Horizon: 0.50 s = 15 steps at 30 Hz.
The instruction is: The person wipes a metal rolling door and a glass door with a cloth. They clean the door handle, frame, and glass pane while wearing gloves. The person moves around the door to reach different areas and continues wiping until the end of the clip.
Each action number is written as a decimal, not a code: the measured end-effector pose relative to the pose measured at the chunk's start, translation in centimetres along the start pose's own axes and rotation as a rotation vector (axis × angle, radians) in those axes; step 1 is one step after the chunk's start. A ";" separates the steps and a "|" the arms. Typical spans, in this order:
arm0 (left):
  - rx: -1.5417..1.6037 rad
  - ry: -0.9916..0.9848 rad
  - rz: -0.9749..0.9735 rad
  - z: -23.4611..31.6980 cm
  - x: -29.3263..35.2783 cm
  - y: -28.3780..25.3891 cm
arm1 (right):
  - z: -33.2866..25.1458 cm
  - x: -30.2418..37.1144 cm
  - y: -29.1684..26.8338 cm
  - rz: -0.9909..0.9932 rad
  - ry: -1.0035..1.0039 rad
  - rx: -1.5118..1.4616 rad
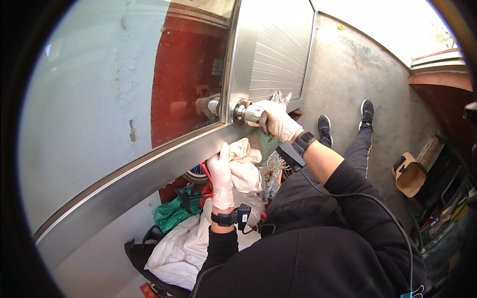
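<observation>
My right hand (pixel 279 120), in a thin white glove, is closed around the shiny round door knob (pixel 254 114). A crumpled pale grey piece (pixel 281 98) sticks up just beyond its fingers; whether the hand holds it I cannot tell. The knob sits on the metal frame of a door (pixel 174 149) with a glass pane and a ribbed white panel. My left hand (pixel 220 176), gloved too, is at the edge of the door's metal rail. Its visible fingers stretch up against the rail, with nothing seen in them.
Below the door, white cloth bundles (pixel 181 253), a green plastic bag (pixel 174 214) and a red-framed bike (pixel 204 186) crowd the floor. A cardboard box (pixel 410 175) stands at right near a rack of tools (pixel 447 213). Concrete floor (pixel 343 64) runs beyond my feet.
</observation>
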<state>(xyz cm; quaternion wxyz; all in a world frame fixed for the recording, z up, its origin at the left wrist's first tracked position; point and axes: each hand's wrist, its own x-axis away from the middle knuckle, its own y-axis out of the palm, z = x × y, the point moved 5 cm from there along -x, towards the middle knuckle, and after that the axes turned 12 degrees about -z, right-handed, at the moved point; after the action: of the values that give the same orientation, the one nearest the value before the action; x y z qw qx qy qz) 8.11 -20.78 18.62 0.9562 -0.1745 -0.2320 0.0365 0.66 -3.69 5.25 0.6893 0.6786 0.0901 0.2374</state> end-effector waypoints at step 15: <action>0.101 0.083 0.097 0.2 0.2 1.1 | -3.4 5.2 0.5 0.353 0.101 0.505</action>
<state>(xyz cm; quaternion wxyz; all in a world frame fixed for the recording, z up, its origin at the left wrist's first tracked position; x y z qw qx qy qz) 8.19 -19.69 18.48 0.9697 -0.1386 -0.1815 0.0870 3.60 1.70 6.52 0.4416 0.8208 0.0613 0.3571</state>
